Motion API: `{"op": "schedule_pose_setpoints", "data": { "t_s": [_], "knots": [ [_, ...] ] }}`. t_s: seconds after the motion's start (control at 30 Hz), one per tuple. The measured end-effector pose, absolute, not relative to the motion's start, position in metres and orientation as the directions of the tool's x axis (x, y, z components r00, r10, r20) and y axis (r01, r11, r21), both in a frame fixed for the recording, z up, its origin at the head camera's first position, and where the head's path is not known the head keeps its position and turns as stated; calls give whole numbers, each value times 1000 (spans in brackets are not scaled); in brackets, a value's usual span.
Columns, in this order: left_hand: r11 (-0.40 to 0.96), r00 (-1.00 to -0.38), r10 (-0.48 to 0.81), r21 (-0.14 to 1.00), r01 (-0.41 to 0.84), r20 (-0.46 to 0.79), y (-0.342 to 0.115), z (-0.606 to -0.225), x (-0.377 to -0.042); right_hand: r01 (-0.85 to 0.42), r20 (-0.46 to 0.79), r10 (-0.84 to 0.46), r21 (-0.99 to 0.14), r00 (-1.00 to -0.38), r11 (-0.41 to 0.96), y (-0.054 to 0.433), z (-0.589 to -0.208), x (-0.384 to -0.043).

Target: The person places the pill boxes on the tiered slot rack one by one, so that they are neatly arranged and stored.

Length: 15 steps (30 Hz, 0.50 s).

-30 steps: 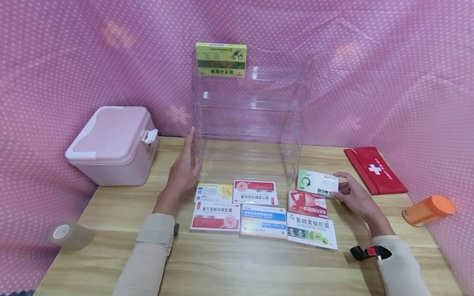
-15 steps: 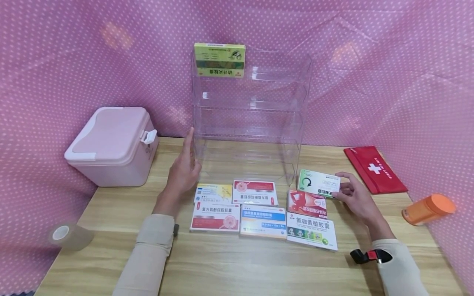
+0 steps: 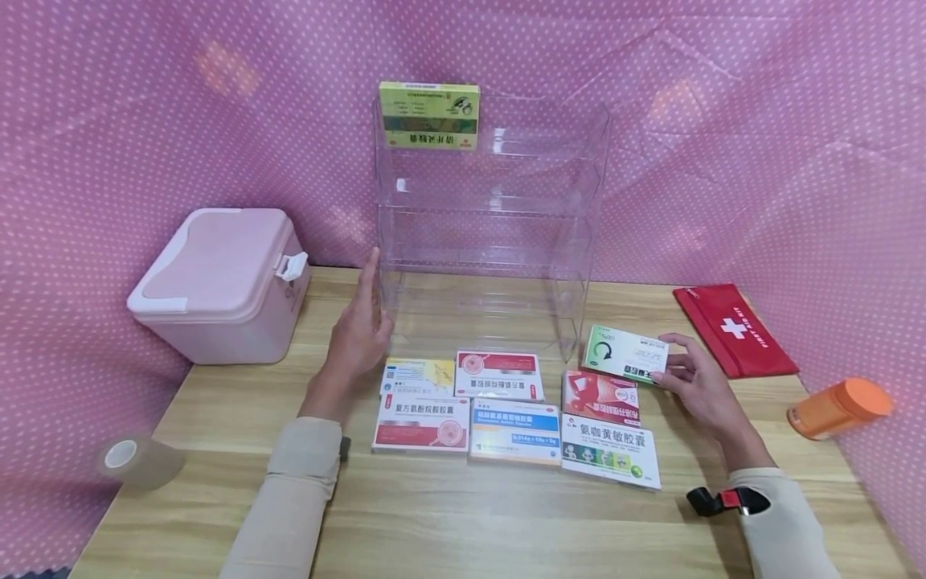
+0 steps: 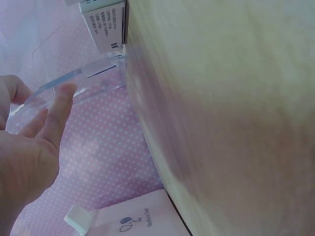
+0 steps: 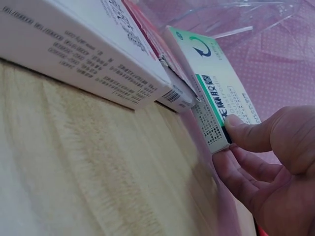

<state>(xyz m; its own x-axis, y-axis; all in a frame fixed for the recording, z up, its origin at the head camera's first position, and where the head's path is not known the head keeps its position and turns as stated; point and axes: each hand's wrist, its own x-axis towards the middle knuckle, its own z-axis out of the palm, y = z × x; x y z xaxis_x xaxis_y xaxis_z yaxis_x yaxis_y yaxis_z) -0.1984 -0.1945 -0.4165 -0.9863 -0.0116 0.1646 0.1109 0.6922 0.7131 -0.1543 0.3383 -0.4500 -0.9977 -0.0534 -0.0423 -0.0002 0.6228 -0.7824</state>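
Note:
My right hand [image 3: 690,382] pinches the end of a green-and-white medicine box [image 3: 626,352] between thumb and fingers. In the right wrist view this medicine box [image 5: 211,83] is tilted, its near end raised off the table, beside a red box [image 5: 152,37]. My left hand [image 3: 360,330] rests against the left side of a clear acrylic display rack [image 3: 485,265], index finger straight up along it. Seen from the left wrist, the fingertip [image 4: 68,89] overlaps the rack's edge. A yellow-green medicine box [image 3: 430,118] stands on the top tier, at the left.
Several medicine boxes, among them a blue-and-white one [image 3: 515,433], lie in rows before the rack. A pink medicine chest [image 3: 217,281] stands at left, near a tape roll [image 3: 141,460]. On the right are a red first-aid pouch [image 3: 734,330] and an orange bottle [image 3: 839,408].
The green-and-white box in my right hand has shifted slightly right and away from me, coming up a little from beside the red box. My left hand stays at the rack's side.

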Motion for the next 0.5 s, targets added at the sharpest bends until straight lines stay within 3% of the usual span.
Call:
{"op": "schedule_pose_setpoints", "data": {
  "t_s": [0.5],
  "knots": [
    [695, -984, -10, 709, 119, 176, -195, -417, -199, 9, -49, -49, -794, -998, 607, 333, -441, -156]
  ]
}}
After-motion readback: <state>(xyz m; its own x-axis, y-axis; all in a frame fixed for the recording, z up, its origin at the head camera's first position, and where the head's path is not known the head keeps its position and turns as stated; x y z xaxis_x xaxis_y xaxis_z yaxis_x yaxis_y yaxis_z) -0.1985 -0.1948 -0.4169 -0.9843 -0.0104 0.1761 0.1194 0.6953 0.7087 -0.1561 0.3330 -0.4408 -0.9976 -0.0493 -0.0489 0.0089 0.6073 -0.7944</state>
